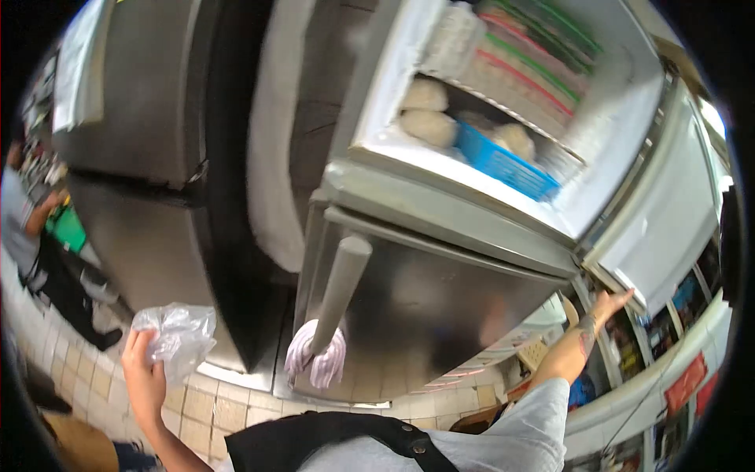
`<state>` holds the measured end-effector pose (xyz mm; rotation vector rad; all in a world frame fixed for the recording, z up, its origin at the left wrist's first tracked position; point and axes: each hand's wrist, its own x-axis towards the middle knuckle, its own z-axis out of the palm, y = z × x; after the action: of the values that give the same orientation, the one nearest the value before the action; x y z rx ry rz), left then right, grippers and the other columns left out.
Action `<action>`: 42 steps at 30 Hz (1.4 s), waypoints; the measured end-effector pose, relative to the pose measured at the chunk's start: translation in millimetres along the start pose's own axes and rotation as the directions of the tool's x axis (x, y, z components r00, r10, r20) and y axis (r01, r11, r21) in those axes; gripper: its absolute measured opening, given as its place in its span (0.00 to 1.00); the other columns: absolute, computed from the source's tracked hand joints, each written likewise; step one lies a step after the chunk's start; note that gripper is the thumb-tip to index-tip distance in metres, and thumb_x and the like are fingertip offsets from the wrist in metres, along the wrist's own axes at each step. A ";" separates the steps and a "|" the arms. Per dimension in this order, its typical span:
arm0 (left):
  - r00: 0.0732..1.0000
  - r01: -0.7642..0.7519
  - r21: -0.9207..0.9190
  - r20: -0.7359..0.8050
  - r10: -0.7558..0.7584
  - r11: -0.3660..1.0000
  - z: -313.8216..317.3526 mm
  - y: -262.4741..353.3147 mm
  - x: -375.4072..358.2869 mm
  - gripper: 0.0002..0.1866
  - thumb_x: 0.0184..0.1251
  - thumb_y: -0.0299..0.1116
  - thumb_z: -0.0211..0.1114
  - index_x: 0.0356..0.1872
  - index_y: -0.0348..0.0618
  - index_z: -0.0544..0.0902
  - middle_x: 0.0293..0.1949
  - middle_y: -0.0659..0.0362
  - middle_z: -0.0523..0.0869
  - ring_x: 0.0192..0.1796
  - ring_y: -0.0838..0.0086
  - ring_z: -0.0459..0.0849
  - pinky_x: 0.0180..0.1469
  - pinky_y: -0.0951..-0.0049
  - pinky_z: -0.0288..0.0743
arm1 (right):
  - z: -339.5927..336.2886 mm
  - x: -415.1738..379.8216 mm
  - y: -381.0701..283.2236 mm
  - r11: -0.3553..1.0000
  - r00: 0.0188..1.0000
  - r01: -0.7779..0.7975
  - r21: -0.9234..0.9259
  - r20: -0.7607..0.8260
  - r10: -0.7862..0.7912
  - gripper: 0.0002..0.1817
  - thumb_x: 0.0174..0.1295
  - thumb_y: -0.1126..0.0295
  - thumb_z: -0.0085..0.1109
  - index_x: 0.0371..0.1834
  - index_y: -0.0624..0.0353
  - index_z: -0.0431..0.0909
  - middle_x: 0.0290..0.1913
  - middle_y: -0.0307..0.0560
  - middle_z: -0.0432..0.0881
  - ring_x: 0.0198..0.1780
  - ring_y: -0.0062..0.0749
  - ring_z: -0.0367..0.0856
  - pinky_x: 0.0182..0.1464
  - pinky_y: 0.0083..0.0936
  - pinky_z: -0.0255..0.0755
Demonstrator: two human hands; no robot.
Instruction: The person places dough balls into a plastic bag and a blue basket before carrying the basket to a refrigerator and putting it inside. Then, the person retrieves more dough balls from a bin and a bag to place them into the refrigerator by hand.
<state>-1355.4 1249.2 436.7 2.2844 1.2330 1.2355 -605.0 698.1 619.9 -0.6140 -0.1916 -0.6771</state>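
My left hand [143, 377] is closed on a crumpled clear plastic bag [182, 338], in front of a steel fridge. At the right, my right hand [609, 305] grips the lower edge of the open white freezer door [657, 236]. Inside the open freezer, a blue basket [503, 161] holds a pale round item, and pale rounded bundles [429, 126] lie to its left. Bags with red and green edges [535, 59] are stacked on the shelf above. Below the compartment is a closed steel door [425, 315].
A striped cloth [318, 358] hangs on the lower door's handle [342, 283]. Another steel fridge [134, 197] stands at the left. Beyond it, a person [39, 236] is near a green container [67, 230]. Shelves with goods line the right.
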 end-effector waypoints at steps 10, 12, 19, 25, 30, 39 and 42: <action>0.981 0.189 0.118 -0.062 -0.183 0.975 -66.3 -23.9 -18.6 0.20 0.45 0.14 0.52 0.44 0.32 0.77 0.43 0.45 0.78 0.48 0.48 0.78 0.52 0.63 0.71 | 17.3 -67.7 -7.4 0.923 0.985 0.171 -0.346 0.094 -0.148 0.37 0.64 0.46 0.49 0.69 0.61 0.60 0.68 0.53 0.65 0.61 0.49 0.70 0.65 0.49 0.61; 0.981 0.188 0.132 -0.075 -0.179 0.973 -71.9 -36.0 -20.7 0.20 0.45 0.15 0.53 0.45 0.31 0.78 0.44 0.45 0.79 0.48 0.49 0.78 0.52 0.63 0.72 | 16.1 -91.2 -12.9 0.862 0.970 0.240 -0.446 0.135 -0.200 0.37 0.64 0.46 0.48 0.69 0.62 0.60 0.68 0.53 0.65 0.61 0.49 0.70 0.65 0.48 0.61; 0.968 0.243 0.135 0.030 -0.249 0.961 -84.7 -99.8 -6.4 0.19 0.45 0.15 0.55 0.43 0.34 0.79 0.42 0.48 0.79 0.46 0.51 0.79 0.49 0.62 0.74 | 30.3 -221.5 -51.7 0.551 0.857 0.513 -0.658 0.367 -0.360 0.35 0.66 0.49 0.47 0.68 0.63 0.60 0.68 0.54 0.65 0.62 0.48 0.70 0.65 0.46 0.62; 0.971 0.215 0.078 0.091 -0.222 0.973 -118.9 -167.0 37.4 0.20 0.45 0.15 0.55 0.44 0.34 0.79 0.42 0.47 0.80 0.45 0.50 0.79 0.49 0.61 0.73 | 42.1 -333.0 -79.1 0.403 0.811 0.583 -0.705 0.475 -0.342 0.34 0.67 0.51 0.46 0.68 0.64 0.60 0.68 0.54 0.65 0.62 0.48 0.70 0.65 0.44 0.62; 0.971 0.173 0.095 0.152 -0.186 0.980 -138.7 -217.5 58.0 0.20 0.45 0.15 0.54 0.44 0.34 0.79 0.42 0.47 0.79 0.45 0.50 0.79 0.49 0.62 0.73 | 42.6 -406.9 -92.5 0.353 0.818 0.575 -0.738 0.506 -0.273 0.33 0.68 0.52 0.45 0.68 0.65 0.60 0.68 0.55 0.65 0.63 0.47 0.69 0.65 0.43 0.63; 0.974 0.140 0.092 0.168 -0.154 0.986 -170.9 -281.0 66.7 0.20 0.44 0.14 0.54 0.44 0.34 0.79 0.41 0.47 0.79 0.45 0.50 0.79 0.49 0.62 0.73 | 40.2 -493.2 -109.6 0.265 0.819 0.572 -0.776 0.520 -0.243 0.31 0.70 0.55 0.43 0.68 0.67 0.60 0.68 0.55 0.65 0.63 0.46 0.69 0.64 0.40 0.63; 0.977 0.161 0.086 0.127 -0.171 0.983 -176.3 -293.5 64.7 0.20 0.44 0.13 0.53 0.43 0.34 0.79 0.40 0.47 0.78 0.45 0.50 0.79 0.49 0.63 0.73 | 41.6 -506.6 -115.2 0.235 0.807 0.586 -0.775 0.534 -0.253 0.30 0.71 0.56 0.42 0.68 0.68 0.60 0.68 0.56 0.65 0.63 0.46 0.69 0.64 0.39 0.64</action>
<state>-1639.1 1450.1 411.2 2.2219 1.4099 0.9763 -1067.3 919.8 526.0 -1.8740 -0.2616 -1.2561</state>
